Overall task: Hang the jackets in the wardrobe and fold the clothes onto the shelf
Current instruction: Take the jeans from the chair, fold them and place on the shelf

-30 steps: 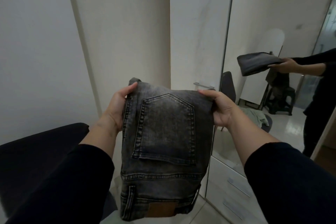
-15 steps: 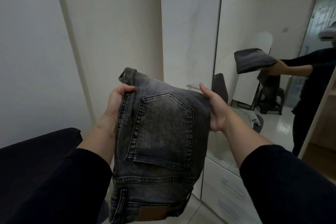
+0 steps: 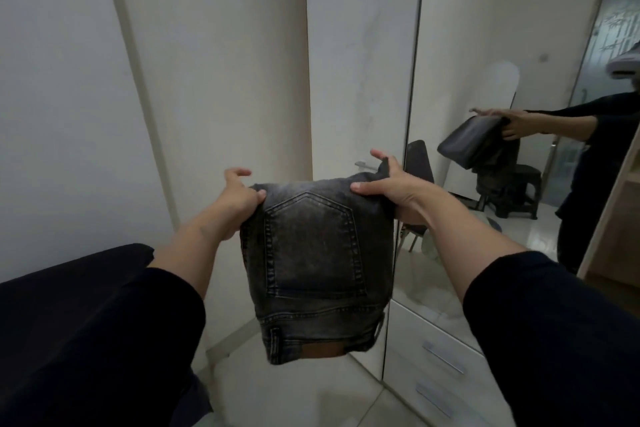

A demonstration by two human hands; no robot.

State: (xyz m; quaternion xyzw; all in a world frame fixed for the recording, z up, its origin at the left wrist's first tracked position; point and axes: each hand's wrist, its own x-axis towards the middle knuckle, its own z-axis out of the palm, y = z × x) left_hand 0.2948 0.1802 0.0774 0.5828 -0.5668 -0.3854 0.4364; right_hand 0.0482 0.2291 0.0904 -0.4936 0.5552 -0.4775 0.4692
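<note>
Both hands hold folded grey jeans (image 3: 317, 263) by the top edge: left hand (image 3: 239, 199) pinches one corner, right hand (image 3: 389, 185) grips the other, before a mirror (image 3: 485, 45).

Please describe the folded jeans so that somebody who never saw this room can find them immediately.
Start at the tall white wardrobe door beside the mirror panel. In front of it, the left hand and right hand hold up the folded dark grey denim jeans by the top edge. Their stitched back pocket and brown leather waist patch face the camera.
</note>
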